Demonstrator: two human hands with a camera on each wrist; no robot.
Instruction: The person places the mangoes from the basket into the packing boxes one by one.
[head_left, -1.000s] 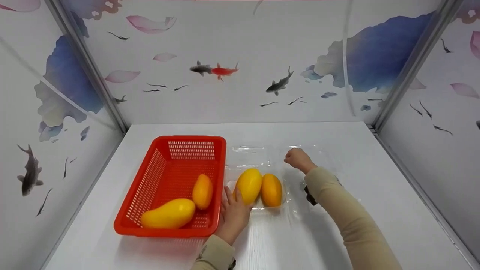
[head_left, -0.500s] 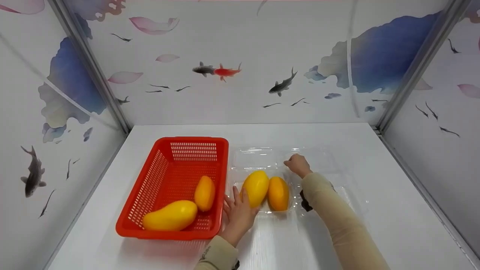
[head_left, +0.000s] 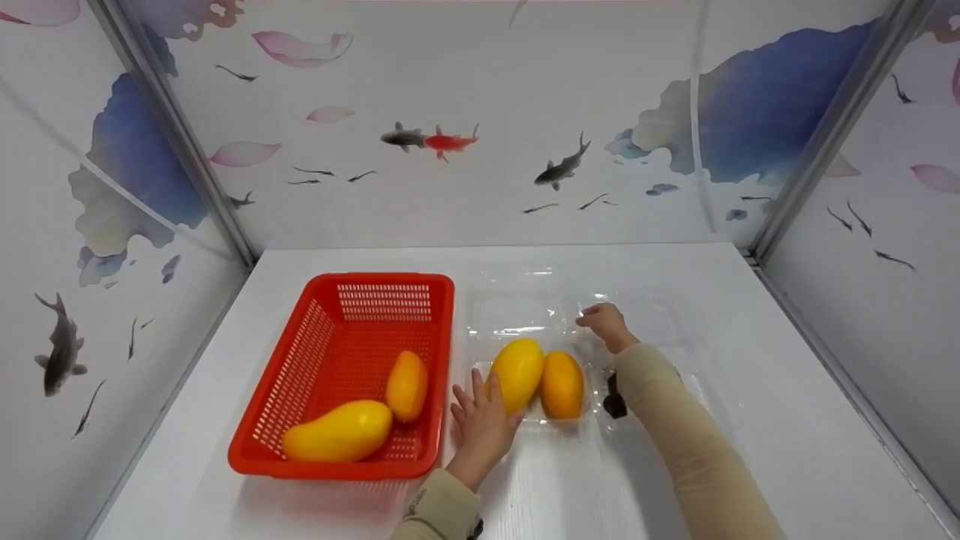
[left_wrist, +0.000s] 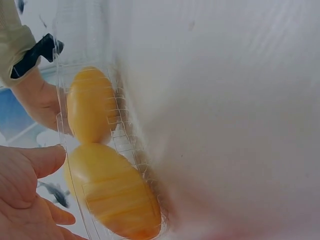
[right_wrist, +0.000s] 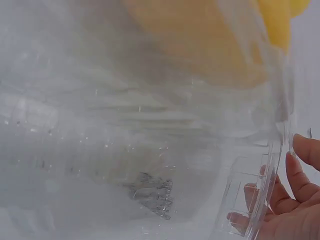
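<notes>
A clear plastic clamshell box (head_left: pixel 510 311) lies open to the right of the red basket. In its near half sit a yellow mango (head_left: pixel 517 375) and a smaller orange-yellow mango (head_left: pixel 562 385), side by side. My left hand (head_left: pixel 486 427) rests at the box's left side with spread fingers; in the left wrist view the thumb touches the clear rim beside the fruit. At the box's right side my right hand (head_left: pixel 609 328) pinches a clear plastic edge; the right wrist view has its thumb (right_wrist: pixel 306 150) outside the plastic and fingertips seen through it.
The red basket (head_left: pixel 444 360) on the left holds a large elongated yellow fruit (head_left: pixel 341 431) and a small orange-yellow one (head_left: pixel 407 386). More clear plastic packaging (head_left: pixel 652 315) lies on the right, its outline faint. Printed walls (head_left: pixel 480 202) enclose the white table.
The box and its two mangoes have shifted slightly right, with my left hand following. My right hand's fingers have straightened a little. The box's far clear half looks tilted higher.
</notes>
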